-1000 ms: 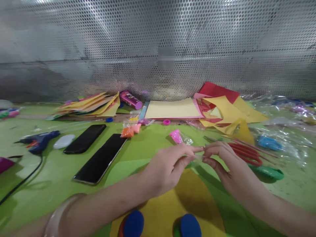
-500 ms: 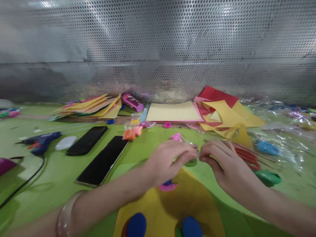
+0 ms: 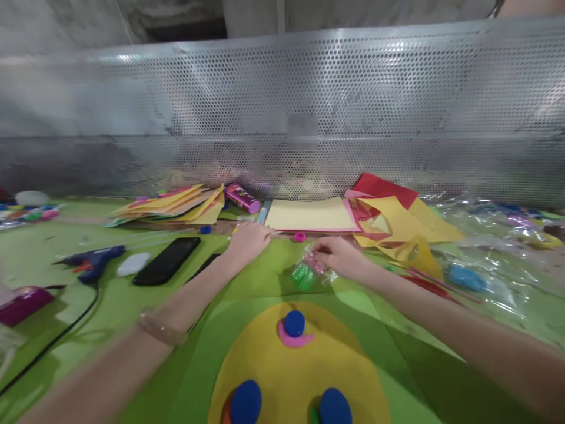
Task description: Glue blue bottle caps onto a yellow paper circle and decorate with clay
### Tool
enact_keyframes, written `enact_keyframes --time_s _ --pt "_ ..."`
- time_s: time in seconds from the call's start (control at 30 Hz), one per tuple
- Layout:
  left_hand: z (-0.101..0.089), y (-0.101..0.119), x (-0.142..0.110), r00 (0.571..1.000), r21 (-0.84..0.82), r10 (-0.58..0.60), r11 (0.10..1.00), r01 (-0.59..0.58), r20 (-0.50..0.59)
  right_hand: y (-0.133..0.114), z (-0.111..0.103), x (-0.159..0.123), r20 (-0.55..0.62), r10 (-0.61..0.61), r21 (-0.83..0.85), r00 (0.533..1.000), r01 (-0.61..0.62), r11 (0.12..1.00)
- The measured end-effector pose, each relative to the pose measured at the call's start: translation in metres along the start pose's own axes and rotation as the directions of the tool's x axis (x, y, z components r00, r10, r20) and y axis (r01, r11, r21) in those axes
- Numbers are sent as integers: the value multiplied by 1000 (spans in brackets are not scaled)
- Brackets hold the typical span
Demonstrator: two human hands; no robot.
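Observation:
My right hand (image 3: 339,257) pinches small clear packets of clay (image 3: 305,273), one green and one pink, just above the green tabletop. Farther left, my left hand (image 3: 249,240) reaches to the back with its fingers closed. It covers the place of other small packets, and I cannot make out what it grips. In front of me lies a yellow paper round (image 3: 300,377) on light green paper. It bears a blue disc (image 3: 294,323) over a curved pink piece, and two larger blue discs (image 3: 246,401) nearer me.
A glue gun (image 3: 95,259), a white oval object (image 3: 133,264) and two phones (image 3: 166,261) lie left. Paper stacks (image 3: 313,214), a purple tube (image 3: 242,197) and a pink ring (image 3: 299,237) are at the back. Plastic wrappers (image 3: 507,253) spread right, before a perforated metal panel (image 3: 335,112).
My hands have parted from above the yellow round. The left went back and left; the right moved slightly left, onto the packets. The view has tilted up, and the blue and pink pieces are uncovered.

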State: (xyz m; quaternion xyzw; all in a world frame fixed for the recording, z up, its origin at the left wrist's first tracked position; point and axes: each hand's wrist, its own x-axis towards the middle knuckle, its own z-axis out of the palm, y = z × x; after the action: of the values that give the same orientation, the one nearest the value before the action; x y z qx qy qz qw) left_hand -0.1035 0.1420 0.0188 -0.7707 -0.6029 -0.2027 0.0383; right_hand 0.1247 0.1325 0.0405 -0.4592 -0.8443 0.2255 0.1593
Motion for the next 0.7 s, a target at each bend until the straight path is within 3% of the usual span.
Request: enact_keyframes --time_s 0.1,0.2,0.37,0.5,0.7 --pt "-7 11 -7 994 -133 -80 989 70 -73 2 7 6 -77 -19 -19 997 17 1000" --pt "-11 28 -21 991 -312 -125 944 103 -52 -4 11 2 -167 -45 -13 985 44 999" --pt "-5 56 -46 993 -555 -102 823 121 65 -16 15 -10 -54 -76 128 996 82 988" --pt "-3 68 -53 991 -633 -85 763 131 103 -10 19 -13 -70 -47 172 996 58 983" --pt "-2 69 -54 986 -641 -110 750 163 122 -2 26 -17 -84 -72 188 994 86 978"
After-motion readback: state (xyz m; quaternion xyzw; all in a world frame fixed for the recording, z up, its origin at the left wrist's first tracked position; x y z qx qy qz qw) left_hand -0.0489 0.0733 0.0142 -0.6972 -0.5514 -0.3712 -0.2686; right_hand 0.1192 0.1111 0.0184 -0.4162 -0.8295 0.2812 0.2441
